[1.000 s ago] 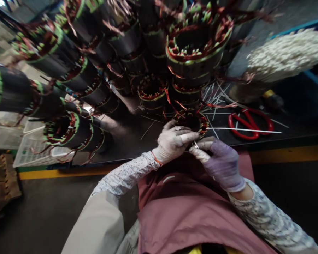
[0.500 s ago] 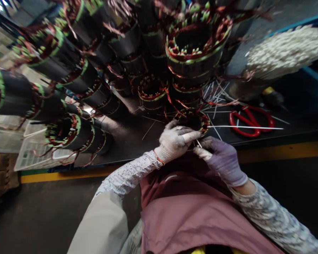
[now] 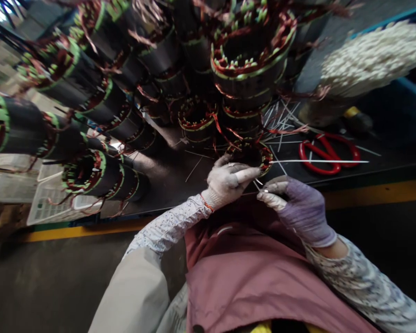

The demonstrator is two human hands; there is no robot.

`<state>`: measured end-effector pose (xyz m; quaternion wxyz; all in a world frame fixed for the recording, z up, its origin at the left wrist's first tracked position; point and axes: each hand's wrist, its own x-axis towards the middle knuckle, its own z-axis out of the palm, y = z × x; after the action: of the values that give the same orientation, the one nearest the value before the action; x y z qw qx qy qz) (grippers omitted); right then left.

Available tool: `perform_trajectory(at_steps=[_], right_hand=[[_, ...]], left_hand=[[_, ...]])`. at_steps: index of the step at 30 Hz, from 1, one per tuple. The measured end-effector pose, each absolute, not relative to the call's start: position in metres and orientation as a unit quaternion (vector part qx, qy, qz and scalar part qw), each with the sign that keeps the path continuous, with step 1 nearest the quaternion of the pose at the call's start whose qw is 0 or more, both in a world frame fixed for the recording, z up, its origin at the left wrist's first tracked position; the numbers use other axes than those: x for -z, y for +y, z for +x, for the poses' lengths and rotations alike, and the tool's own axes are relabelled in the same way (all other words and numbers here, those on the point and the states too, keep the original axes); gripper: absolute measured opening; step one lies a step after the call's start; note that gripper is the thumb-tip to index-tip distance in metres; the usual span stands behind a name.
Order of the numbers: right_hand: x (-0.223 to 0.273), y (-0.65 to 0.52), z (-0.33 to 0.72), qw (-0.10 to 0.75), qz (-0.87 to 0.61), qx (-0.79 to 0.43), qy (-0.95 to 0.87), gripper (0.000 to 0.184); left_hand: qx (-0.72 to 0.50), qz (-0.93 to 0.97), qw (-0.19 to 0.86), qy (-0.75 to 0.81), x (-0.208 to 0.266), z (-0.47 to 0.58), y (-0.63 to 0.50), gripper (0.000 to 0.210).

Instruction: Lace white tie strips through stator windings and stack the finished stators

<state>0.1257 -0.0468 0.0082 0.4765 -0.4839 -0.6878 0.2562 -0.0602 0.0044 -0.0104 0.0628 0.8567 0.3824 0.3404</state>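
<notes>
A motor stator with red copper windings and a pale green edge sits at the near side of the bench. My left hand, in a whitish glove, is closed on its near rim, partly covering it. To the right, my right hand in a purple glove pinches a thin pale strip between thumb and forefinger, just off the stator. Whether that strip reaches into the stator is hard to see. Another long white strip sticks out rightward beside the stator, crossing over red-handled scissors.
Stacked stators rise behind and to the left, copper leads hanging out. Loose white strips lie near a bundle of white cords at right. A white plastic basket stands at left, beyond the bench.
My right hand has moved slightly right and down, away from the stator, with the thin strip still pinched. My left hand stays on the rim.
</notes>
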Motion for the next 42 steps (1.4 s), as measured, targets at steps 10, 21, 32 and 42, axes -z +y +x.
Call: perform_trajectory(at_steps=[10,21,32,42], right_hand=[[-0.009,-0.025,0.121,0.389,-0.527,-0.307,-0.691,0.025],[-0.021,-0.037,0.125,0.405,-0.509,-0.329,-0.685,0.017],[0.001,-0.022,0.117,0.389,-0.519,-0.165,-0.743,0.036],[-0.03,-0.049,0.151,0.354,-0.328,-0.167,-0.859,0.018]], left_hand=[[-0.366,0.869,0.04,0.33,0.015,-0.065,0.009,0.026],[-0.358,0.86,0.043,0.362,0.011,-0.061,0.007,0.025],[-0.322,0.881,0.037,0.344,0.01,-0.066,0.009,0.03],[-0.285,0.878,0.089,0.375,-0.003,-0.067,0.01,0.029]])
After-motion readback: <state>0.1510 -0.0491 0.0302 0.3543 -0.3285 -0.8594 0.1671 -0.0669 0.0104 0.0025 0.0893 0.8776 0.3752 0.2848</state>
